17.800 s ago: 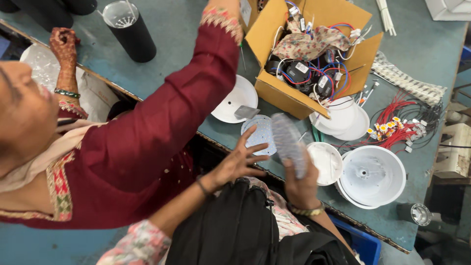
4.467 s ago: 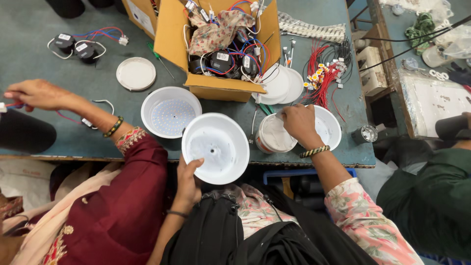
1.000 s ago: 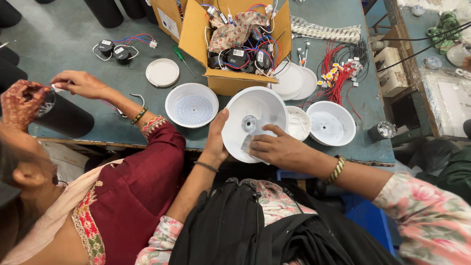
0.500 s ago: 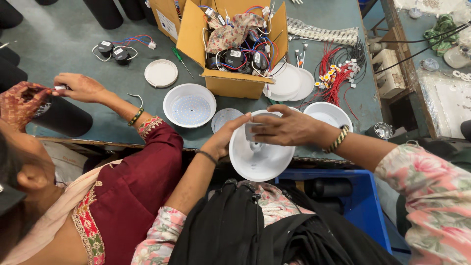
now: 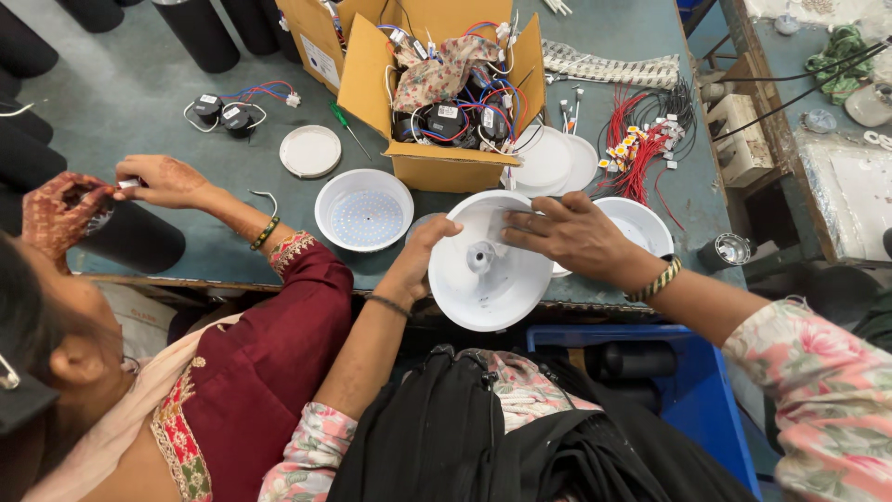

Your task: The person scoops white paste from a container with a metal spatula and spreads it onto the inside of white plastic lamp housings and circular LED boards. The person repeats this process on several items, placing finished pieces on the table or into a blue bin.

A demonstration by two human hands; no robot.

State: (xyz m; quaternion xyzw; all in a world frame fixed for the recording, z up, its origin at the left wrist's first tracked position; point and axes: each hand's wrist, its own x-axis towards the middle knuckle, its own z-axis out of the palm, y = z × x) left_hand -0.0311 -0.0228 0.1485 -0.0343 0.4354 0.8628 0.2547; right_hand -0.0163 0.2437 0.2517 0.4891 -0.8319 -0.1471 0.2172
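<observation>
The fingers [image 5: 520, 228] of the right hand [image 5: 571, 237] are laid flat and slightly spread on the upper rim of a white lamp housing [image 5: 488, 265], touched rather than clenched, with the wrist bent inward from the right and a striped bangle [image 5: 653, 279] worn on it. The left hand [image 5: 423, 251] is curled round the housing's left rim, thumb over the edge, so the housing is gripped from that side and held tilted at the near edge of the green table [image 5: 139, 102], just in front of the cardboard box [image 5: 437, 84]. One housing is held; a second white dish with a dotted inside [image 5: 364, 209] lies left of it in front of the box, and a third white dish [image 5: 641, 223] is seen right of it, partly covered by the right hand. One flat white disc [image 5: 310, 151] lies left of the box, and a stack of white discs [image 5: 553, 163] rests just right of the box. The box is filled with black drivers and coloured wires; a bundle of red wires [image 5: 636, 139] lies further right of it. Far left of the box, two hands of another person in a maroon sleeve [image 5: 288, 316] are held over a black cylinder [image 5: 135, 237].
</observation>
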